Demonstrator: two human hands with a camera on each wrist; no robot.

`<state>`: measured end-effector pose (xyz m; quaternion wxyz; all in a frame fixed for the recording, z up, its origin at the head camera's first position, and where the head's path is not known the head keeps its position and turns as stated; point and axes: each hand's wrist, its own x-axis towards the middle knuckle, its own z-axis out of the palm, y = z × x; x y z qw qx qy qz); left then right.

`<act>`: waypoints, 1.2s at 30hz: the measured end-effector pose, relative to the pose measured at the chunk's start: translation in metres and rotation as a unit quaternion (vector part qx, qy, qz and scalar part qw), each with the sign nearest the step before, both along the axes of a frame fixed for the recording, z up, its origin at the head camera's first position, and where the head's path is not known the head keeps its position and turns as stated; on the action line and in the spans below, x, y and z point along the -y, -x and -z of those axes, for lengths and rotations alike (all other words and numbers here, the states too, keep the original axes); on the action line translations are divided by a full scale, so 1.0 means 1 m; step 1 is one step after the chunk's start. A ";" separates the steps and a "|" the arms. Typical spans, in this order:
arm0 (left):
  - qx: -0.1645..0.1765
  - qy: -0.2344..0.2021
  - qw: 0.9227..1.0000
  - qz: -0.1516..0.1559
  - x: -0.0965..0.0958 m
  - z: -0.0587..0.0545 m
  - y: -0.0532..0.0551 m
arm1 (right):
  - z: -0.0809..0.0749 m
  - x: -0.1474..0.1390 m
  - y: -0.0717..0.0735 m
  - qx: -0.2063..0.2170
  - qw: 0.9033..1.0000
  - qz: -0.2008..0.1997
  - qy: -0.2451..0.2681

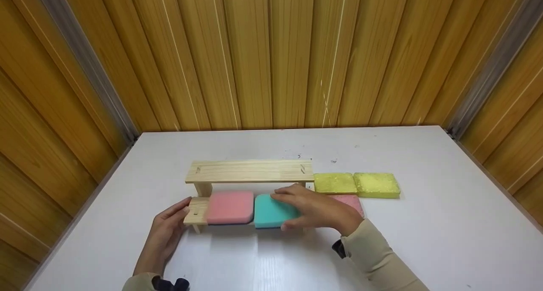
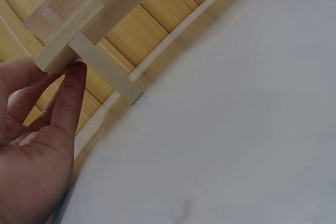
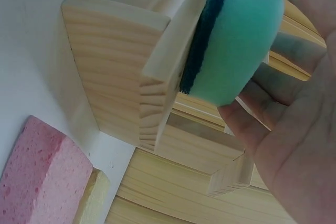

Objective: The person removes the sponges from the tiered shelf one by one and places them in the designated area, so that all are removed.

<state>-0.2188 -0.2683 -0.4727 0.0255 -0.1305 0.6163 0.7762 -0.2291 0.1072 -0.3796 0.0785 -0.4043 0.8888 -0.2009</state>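
A two-tier wooden rack [image 1: 250, 172] stands on the table. On its lower plank lie a pink scouring sponge [image 1: 230, 207] and, to its right, a teal scouring sponge [image 1: 268, 212], both with the dark scrub side down. With fingertips and thumb at the plank's left end, my left hand [image 1: 166, 227] pinches the rack; the left wrist view shows a digit under the plank end [image 2: 65, 51]. My right hand [image 1: 320, 208] holds the teal sponge by its edges, thumb near and fingers far. In the right wrist view, the teal sponge [image 3: 244, 35] rests against the plank.
Two yellow sponges [image 1: 335, 183] lie side by side on the white table [image 1: 424, 248], right of the rack. A pink porous sponge [image 1: 350, 202] lies in front of them, partly behind my right hand. Wood-patterned panels [image 1: 288, 57] close off the back and sides.
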 end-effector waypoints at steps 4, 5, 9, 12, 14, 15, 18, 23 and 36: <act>0.002 0.005 1.000 -0.001 0.000 0.000 0.000 | 0.001 0.000 -0.001 -0.004 1.000 0.005 -0.001; 0.003 0.006 1.000 -0.002 0.000 0.000 0.000 | 0.001 0.000 -0.001 -0.006 1.000 0.005 -0.003; 0.003 0.008 1.000 -0.003 0.000 0.001 0.000 | 0.001 0.000 -0.001 -0.010 1.000 0.004 -0.010; 0.001 0.013 1.000 -0.001 0.000 0.001 0.000 | 0.001 -0.001 -0.002 -0.008 1.000 0.003 -0.012; 0.000 0.015 1.000 0.000 -0.001 0.001 0.000 | 0.001 -0.002 -0.002 -0.007 1.000 0.003 -0.012; -0.001 0.015 1.000 0.000 -0.001 0.001 0.000 | 0.001 -0.002 -0.002 -0.009 1.000 0.001 -0.012; -0.004 0.011 1.000 0.001 -0.001 0.001 0.000 | 0.002 -0.004 -0.003 -0.016 1.000 -0.004 -0.010; -0.001 0.012 1.000 0.001 -0.002 0.000 0.001 | 0.002 -0.007 -0.003 -0.024 1.000 -0.012 -0.006; -0.001 0.004 1.000 -0.002 -0.001 -0.002 0.001 | 0.002 -0.018 -0.006 -0.019 1.000 -0.016 0.015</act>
